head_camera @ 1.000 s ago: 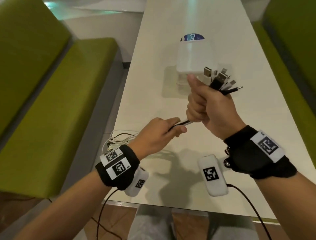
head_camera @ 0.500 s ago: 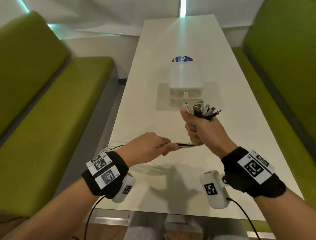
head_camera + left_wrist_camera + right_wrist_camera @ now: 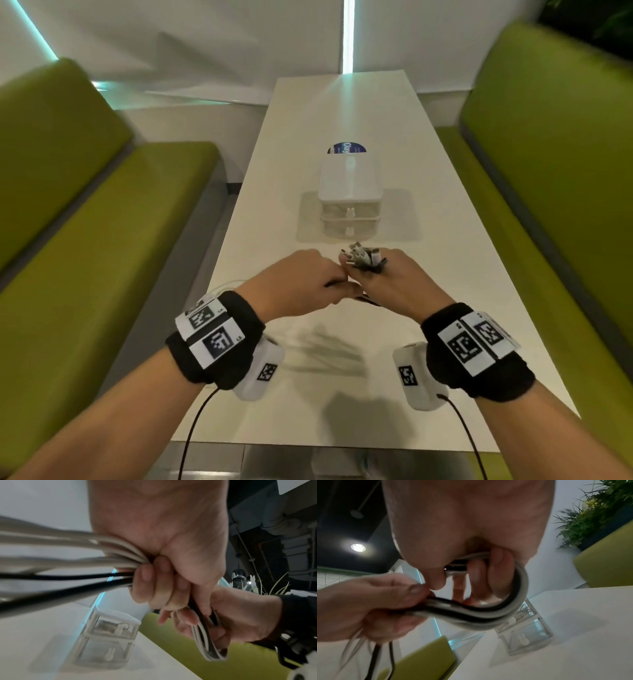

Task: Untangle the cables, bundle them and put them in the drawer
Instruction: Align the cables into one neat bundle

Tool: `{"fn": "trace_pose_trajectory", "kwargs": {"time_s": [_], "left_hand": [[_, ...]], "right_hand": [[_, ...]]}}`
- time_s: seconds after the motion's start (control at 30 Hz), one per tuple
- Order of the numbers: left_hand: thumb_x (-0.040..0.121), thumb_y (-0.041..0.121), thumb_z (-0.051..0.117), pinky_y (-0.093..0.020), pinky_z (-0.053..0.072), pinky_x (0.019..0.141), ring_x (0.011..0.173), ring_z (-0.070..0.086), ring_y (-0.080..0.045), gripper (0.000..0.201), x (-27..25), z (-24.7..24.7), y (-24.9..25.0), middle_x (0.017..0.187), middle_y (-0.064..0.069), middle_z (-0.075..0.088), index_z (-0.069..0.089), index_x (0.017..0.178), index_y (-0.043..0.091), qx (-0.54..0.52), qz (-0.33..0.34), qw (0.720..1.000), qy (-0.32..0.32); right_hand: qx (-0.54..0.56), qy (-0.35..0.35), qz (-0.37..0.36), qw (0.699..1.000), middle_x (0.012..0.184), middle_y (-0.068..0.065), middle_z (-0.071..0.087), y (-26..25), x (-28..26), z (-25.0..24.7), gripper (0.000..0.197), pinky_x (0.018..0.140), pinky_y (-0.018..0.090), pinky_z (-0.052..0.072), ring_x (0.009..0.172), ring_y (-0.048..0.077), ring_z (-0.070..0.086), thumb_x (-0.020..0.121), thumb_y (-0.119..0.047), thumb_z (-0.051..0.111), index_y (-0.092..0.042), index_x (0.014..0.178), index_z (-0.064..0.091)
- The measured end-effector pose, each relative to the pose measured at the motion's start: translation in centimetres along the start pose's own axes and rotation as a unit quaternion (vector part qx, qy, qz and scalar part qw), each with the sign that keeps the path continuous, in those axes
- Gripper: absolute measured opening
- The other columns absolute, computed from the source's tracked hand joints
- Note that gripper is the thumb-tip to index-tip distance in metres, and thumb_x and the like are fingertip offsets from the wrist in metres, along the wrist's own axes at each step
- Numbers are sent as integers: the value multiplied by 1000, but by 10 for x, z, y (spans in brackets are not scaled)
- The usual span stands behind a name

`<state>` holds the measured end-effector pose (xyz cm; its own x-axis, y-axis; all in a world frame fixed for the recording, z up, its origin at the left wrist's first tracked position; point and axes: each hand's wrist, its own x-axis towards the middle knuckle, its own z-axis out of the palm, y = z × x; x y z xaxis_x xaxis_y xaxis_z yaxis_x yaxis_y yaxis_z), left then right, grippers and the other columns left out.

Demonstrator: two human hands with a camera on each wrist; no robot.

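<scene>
Cables (image 3: 363, 262) gripped between left hand (image 3: 301, 284) and right hand (image 3: 400, 284)

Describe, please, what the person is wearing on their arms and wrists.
Both forearms are bare. The left wrist and the right wrist each carry a black fabric band with white square tags printed in black patterns. Under each hangs a white rounded camera unit with its own tag and a thin black cable.
</scene>
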<state>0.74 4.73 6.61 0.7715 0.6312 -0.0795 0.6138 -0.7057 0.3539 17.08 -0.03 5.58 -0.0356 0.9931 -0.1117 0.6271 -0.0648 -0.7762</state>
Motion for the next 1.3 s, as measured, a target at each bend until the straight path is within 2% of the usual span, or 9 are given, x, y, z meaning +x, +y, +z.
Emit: {"fn": "trace_pose_trajectory", "kwargs": {"time_s": [0.17, 0.37, 0.5, 0.7, 0.87, 0.97, 1.1, 1.2, 1.3], "left_hand": [[99, 31, 47, -17, 35, 64, 62, 52, 0, 26, 4, -5, -2, 68, 17, 59, 70, 87, 28, -15, 14, 1000, -4], [96, 24, 49, -14, 35, 62, 62, 50, -5, 24, 5, -12, -2, 62, 19, 51, 65, 79, 21, -15, -11, 1000, -3], [86, 46, 65, -15, 38, 62, 65, 57, -3, 29, 2, -12, -4, 65, 13, 63, 65, 74, 20, -47, 4, 998, -44], [79, 58, 68, -25, 29, 50, 47, 38, -9, 48, -8, -7, -16, 48, 7, 44, 58, 63, 13, -62, -45, 996, -45], [82, 33, 73, -21, 30, 54, 54, 42, -6, 22, -9, -16, -9, 54, 8, 52, 67, 71, 16, -132, 23, 990, -36], [86, 37, 69, -28, 36, 60, 61, 47, -10, 27, -7, -18, -9, 64, -3, 59, 67, 77, 11, -151, 33, 986, -64], [93, 45, 56, -25, 37, 59, 62, 51, -5, 31, -5, -12, -9, 63, 10, 57, 58, 73, 20, -93, 47, 992, -71], [95, 44, 51, -21, 29, 55, 57, 48, 0, 32, 0, -9, -10, 55, 14, 51, 48, 67, 29, -45, 32, 997, -51], [98, 43, 45, -17, 31, 54, 56, 49, 0, 36, 4, -6, -9, 54, 9, 50, 50, 70, 21, -16, 21, 999, -41]], "right_hand": [[45, -4, -15, 999, 62, -5, 67, 7, 7, 3, 43, 75, 46, 54, 66, 19, 63, 92, -52, 48, -25, 63, 66], [98, -14, -29, 995, 49, 0, 56, 0, -2, 10, 58, 53, 22, 36, 42, 6, 44, 98, -56, 36, -18, 60, 58], [152, -77, 4, 985, 46, -3, 46, 1, -16, 13, 55, 47, 32, 41, 41, 19, 46, 93, -63, 39, -20, 66, 59], [128, -124, 58, 982, 47, 0, 34, 13, -26, 3, 56, 40, 23, 30, 34, 15, 30, 89, -67, 45, -14, 72, 50], [129, -236, 6, 963, 44, 1, 40, 9, -36, 1, 38, 50, 38, 39, 33, 16, 39, 92, -54, 53, -19, 100, 63], [139, -261, 0, 955, 49, 1, 47, 4, -33, -2, 29, 63, 44, 53, 46, 25, 55, 93, -36, 61, -8, 88, 64], [186, -261, 6, 947, 75, 9, 70, 4, -26, 5, 10, 78, 46, 58, 81, 36, 71, 94, -6, 60, -8, 84, 61], [182, -200, 3, 963, 74, 12, 70, 6, -20, 12, 9, 72, 47, 57, 68, 35, 70, 95, -3, 56, -6, 91, 63], [173, -159, -8, 972, 83, 7, 74, 6, -13, 17, 10, 64, 33, 56, 58, 28, 67, 96, -7, 55, -13, 97, 64]]}}
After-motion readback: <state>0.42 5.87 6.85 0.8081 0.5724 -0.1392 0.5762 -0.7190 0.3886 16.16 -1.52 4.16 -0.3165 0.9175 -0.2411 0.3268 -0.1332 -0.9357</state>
